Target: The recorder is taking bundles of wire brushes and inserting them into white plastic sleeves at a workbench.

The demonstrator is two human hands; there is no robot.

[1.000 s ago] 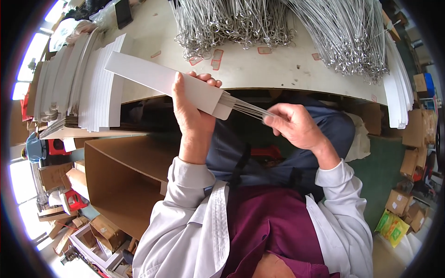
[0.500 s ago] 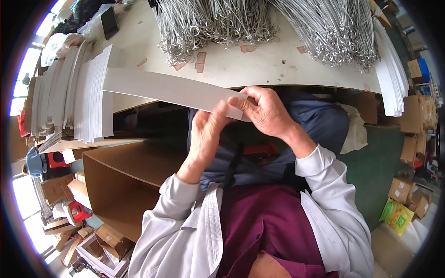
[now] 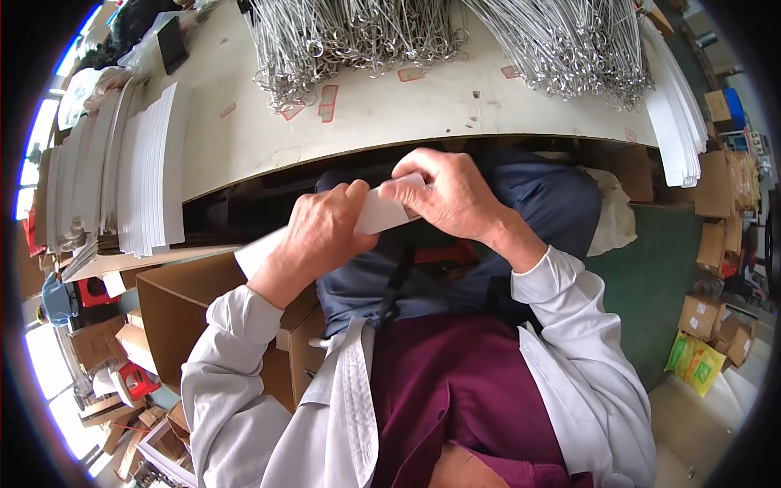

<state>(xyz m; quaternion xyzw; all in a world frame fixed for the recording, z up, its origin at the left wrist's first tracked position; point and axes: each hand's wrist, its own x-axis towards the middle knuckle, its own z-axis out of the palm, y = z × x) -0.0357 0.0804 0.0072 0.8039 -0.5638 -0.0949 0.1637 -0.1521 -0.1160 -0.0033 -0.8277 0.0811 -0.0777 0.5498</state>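
Observation:
A long, narrow white card piece (image 3: 381, 215), seemingly a flat carton, slants across my lap below the table edge. My left hand (image 3: 313, 228) is wrapped around its middle, back of the hand up, and the lower left part of the card shows past my wrist. At the upper right end my right hand (image 3: 457, 198) pinches the card, thumb on top and fingers curled behind. A brownish edge shows at that end, next to the right thumb. My fingertips under the card are hidden.
Bundles of thin metal rods with ring ends (image 3: 561, 69) lie on the pale table (image 3: 407, 106). Stacked white cards (image 3: 154, 175) stand at the left, and more white cards (image 3: 677, 134) hang over the right edge. An open cardboard box (image 3: 183, 313) sits by my left arm.
The white card has come away from the stack at the left and swung down toward my lap. My left hand has moved left and turned over onto it; the right keeps its end.

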